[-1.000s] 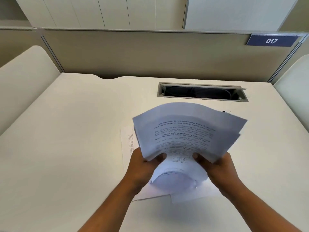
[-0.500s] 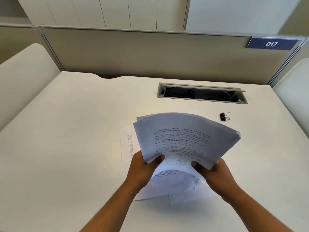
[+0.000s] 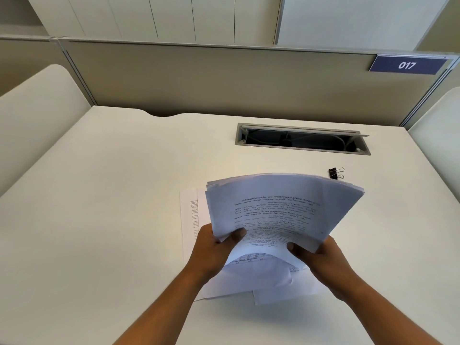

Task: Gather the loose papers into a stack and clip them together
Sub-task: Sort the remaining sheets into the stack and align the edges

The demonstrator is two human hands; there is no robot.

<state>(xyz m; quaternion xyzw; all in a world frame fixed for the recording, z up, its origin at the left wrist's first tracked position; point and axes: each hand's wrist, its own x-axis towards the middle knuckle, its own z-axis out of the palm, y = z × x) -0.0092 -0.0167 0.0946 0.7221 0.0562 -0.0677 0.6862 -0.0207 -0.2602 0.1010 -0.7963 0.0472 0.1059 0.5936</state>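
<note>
- Plainly, the main hazard lies in the paper stack [image 3: 283,210]. It is held up off the white desk [image 3: 112,220] by its near edge only, bowed, with its edges fanned unevenly. A slackened grip would likely let sheets slide out and scatter.
- Several loose sheets [image 3: 189,215] lie flat on the desk, under the stack and to its left. If clipping goes ahead now, they could be left out.
- The left hand [image 3: 214,249] grasps the stack's near-left corner, thumb on top and fingers hidden beneath.
- The right hand [image 3: 321,261] grasps the near-right corner likewise, thumb pressed on the printed face.
- The binder clip [image 3: 336,173] rests on the desk just beyond the stack's far-right corner, untouched. Reaching it means one hand lets go, and the bundle may then sag or skew.
</note>
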